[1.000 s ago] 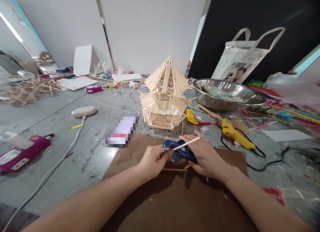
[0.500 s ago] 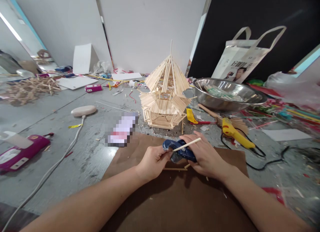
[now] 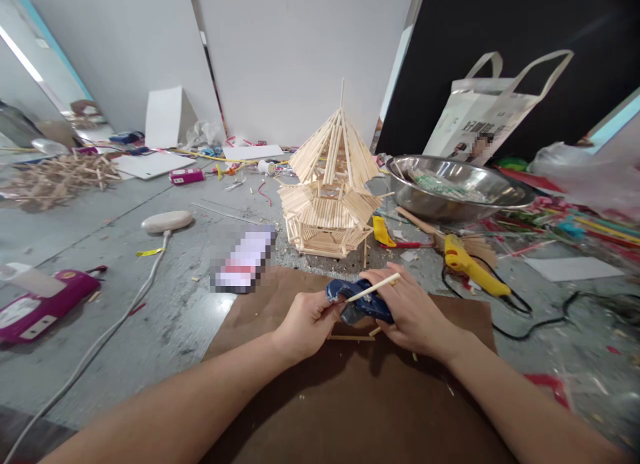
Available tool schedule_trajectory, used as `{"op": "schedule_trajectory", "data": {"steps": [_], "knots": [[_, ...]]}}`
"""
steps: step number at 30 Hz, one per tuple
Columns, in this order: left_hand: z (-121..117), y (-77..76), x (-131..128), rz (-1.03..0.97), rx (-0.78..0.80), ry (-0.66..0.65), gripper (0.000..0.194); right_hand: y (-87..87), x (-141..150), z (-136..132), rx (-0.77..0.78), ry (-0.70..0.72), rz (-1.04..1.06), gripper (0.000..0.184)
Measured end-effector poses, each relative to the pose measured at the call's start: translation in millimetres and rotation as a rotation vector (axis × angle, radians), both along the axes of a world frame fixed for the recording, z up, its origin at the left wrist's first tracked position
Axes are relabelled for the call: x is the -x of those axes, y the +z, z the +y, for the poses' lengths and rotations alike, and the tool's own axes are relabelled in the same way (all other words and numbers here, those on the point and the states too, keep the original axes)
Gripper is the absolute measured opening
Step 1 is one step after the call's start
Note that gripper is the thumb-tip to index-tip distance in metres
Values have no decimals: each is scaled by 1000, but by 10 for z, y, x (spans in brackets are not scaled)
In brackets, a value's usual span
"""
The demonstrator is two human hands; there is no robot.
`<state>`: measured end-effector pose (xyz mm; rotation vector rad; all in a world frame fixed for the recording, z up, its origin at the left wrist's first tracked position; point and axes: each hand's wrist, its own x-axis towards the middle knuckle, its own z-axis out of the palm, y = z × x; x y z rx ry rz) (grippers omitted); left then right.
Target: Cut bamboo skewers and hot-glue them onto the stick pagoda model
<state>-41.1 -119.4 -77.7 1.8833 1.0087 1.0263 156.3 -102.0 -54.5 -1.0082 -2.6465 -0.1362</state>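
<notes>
My left hand (image 3: 305, 325) is closed, thumb and fingers pinching the lower end of a pale wooden stick (image 3: 374, 288). The stick slants up to the right across a dark blue hand cutter (image 3: 376, 308). My right hand (image 3: 417, 312) is wrapped around the cutter's body, and its curved jaw points toward my left fingers. Exactly how the stick lies in the jaw is hidden. Beneath both hands, a thin stick (image 3: 353, 338) rests on a brown board (image 3: 345, 404). A pagoda model (image 3: 333, 211) made of sticks stands just beyond the board.
Left of the board lies a phone (image 3: 244, 261) with a blurred screen. A yellow glue gun (image 3: 473, 267) with a black cord sits to the right. Behind it is a steel basin (image 3: 430, 207). A magenta power strip (image 3: 60, 304) and white cable (image 3: 117, 317) occupy the left.
Almost nothing differs. The stick's free end sits very slightly lower and further left; both hands keep their hold.
</notes>
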Motion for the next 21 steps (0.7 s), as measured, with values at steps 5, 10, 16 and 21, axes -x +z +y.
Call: {"op": "schedule_trajectory", "data": {"steps": [5,10,16,21], "knots": [[3,9,-7,-11,-21,8,22,-13,-2,12,-31,6,1,48],[-10,73,-12,17,-29,5,26,-47,-21,15,-19,-36,-10,48],[-17,100,-8,28,-42,-9,25,-71,-28,12,11,-97,-12,42],[-10,112,-1,34,-43,8,24,-68,-37,26,24,-118,-36,40]]}}
